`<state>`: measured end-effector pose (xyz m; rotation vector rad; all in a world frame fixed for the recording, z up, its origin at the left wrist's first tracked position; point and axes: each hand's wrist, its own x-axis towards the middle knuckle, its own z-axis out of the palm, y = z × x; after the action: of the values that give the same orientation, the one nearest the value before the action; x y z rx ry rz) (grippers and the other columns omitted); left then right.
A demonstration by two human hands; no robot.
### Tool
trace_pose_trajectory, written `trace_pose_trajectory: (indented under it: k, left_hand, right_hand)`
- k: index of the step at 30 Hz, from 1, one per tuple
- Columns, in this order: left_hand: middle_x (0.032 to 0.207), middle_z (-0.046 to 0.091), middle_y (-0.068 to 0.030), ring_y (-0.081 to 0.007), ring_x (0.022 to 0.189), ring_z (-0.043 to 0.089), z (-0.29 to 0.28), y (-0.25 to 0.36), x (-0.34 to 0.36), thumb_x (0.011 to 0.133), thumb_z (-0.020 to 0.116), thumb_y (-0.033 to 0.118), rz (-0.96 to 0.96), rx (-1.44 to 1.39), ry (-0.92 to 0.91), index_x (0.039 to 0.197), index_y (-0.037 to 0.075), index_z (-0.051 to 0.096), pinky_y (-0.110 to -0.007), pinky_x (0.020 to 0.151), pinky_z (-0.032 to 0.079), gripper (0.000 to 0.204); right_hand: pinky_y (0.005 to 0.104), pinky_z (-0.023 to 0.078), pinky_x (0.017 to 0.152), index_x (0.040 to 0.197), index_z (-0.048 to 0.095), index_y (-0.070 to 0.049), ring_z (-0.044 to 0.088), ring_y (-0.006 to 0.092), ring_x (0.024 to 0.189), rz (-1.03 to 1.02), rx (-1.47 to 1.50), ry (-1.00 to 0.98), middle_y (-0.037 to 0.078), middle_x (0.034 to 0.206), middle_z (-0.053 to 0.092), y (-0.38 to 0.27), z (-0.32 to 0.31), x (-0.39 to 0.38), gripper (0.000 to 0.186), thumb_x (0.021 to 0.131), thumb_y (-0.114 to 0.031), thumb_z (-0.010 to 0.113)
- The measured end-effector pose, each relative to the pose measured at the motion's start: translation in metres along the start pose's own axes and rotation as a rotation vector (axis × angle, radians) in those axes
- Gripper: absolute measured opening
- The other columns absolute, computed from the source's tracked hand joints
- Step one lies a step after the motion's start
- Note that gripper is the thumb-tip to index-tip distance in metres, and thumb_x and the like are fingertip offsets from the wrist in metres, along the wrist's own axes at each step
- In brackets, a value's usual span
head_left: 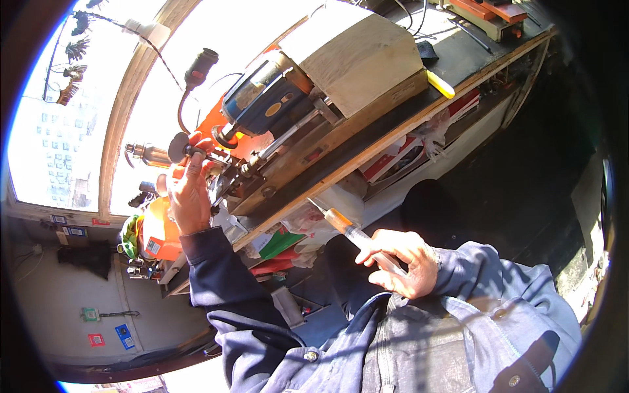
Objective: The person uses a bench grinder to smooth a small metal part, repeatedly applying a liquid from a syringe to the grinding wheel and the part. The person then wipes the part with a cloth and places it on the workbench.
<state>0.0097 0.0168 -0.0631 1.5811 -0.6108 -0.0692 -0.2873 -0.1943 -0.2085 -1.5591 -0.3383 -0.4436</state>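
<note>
My right hand [409,267] is closed around a clear syringe [357,236] in front of my chest. Orange liquid fills its front part, and its thin needle tip points up and left toward the bench edge. My left hand [189,196] reaches up to the left end of a bench machine, its fingers closed about a dark round knob [178,148]. The machine has a blue motor [265,98], a metal shaft [288,136] and a clamp-like assembly [239,171] beside my left fingers. Part of that assembly is hidden behind the hand.
The machine stands on a dark, wood-edged bench [485,62] by a bright window. A yellow-handled tool [440,84] lies near the edge. A flexible-necked lamp socket [200,65] rises behind the motor. Bags and boxes fill the shelf below; an orange container [162,229] stands left.
</note>
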Motion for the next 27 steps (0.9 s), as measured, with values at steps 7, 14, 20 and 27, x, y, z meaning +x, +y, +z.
trace_pose_trajectory:
  k: [7, 14, 20, 27]
  left_hand:
    - [0.101, 0.071, -0.0070, -0.0170, 0.094, 0.069, -0.004, -0.005, 0.012, 0.091, 0.076, 0.015, 0.049, 0.011, -0.021, 0.116, 0.005, 0.062, -0.028, 0.077, 0.052, 0.031]
    - [0.103, 0.071, -0.0071, -0.0148, 0.095, 0.068, 0.002, -0.005, 0.009, 0.090, 0.079, 0.022, 0.009, 0.055, 0.082, 0.124, 0.006, 0.057, -0.027, 0.078, 0.049, 0.044]
    - [0.106, 0.070, -0.0101, -0.0192, 0.098, 0.068, 0.003, 0.002, 0.008, 0.094, 0.070, 0.011, 0.072, -0.040, -0.060, 0.123, 0.006, 0.056, -0.031, 0.086, 0.051, 0.031]
    - [0.100, 0.073, -0.0124, -0.0210, 0.093, 0.071, 0.001, 0.007, 0.006, 0.090, 0.075, 0.012, 0.004, 0.122, 0.092, 0.110, -0.004, 0.065, -0.031, 0.083, 0.053, 0.027]
  right_hand:
    - [0.0324, 0.056, 0.067, 0.116, 0.063, -0.003, 0.070, 0.0243, 0.078, 0.000, 0.028, -0.005, 0.013, 0.099, 0.067, 0.002, -0.002, -0.002, 0.043, 0.076, -0.001, 0.077]
    - [0.0315, 0.055, 0.066, 0.112, 0.064, -0.001, 0.068, 0.0233, 0.076, 0.007, 0.038, 0.005, 0.014, 0.099, 0.068, 0.002, -0.005, -0.003, 0.037, 0.077, -0.001, 0.075]
    - [0.0319, 0.054, 0.067, 0.111, 0.064, -0.002, 0.069, 0.0233, 0.078, 0.001, 0.084, 0.027, 0.013, 0.098, 0.067, 0.004, -0.004, -0.003, 0.035, 0.078, -0.004, 0.076]
    - [0.0316, 0.055, 0.070, 0.109, 0.065, -0.002, 0.070, 0.0251, 0.080, 0.022, 0.067, 0.013, 0.014, 0.097, 0.067, 0.001, -0.004, -0.005, 0.033, 0.078, -0.004, 0.075]
